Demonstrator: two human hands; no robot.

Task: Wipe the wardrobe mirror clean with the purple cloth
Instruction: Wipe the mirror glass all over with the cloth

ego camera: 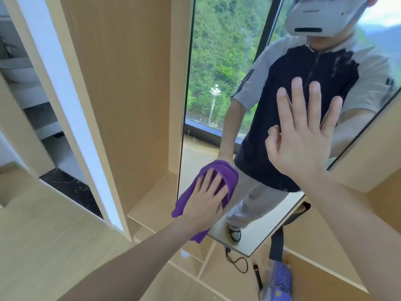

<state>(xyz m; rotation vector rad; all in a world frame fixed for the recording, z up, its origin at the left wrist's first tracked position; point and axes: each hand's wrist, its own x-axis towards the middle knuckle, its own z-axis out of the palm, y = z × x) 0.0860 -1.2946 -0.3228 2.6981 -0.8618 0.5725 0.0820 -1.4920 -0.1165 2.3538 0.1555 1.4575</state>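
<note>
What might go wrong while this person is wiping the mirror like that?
The bare right hand lies flat on the mirror, so it may leave fresh prints on the glass. The left hand presses the purple cloth near the mirror's lower left edge, and a loose end hangs past that edge, so a stroke there could miss part of the glass. Smudges on the upper right may get overlooked.

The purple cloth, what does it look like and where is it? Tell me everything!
The purple cloth is soft-looking, like a fluffy towel, plain purple all over, bunched and folded rather than spread flat. It is pressed against the lower left part of the wardrobe mirror. The left hand lies flat on top of it with straight fingers, pushing it onto the glass. One loose end hangs down below the hand, past the mirror's edge.
</note>
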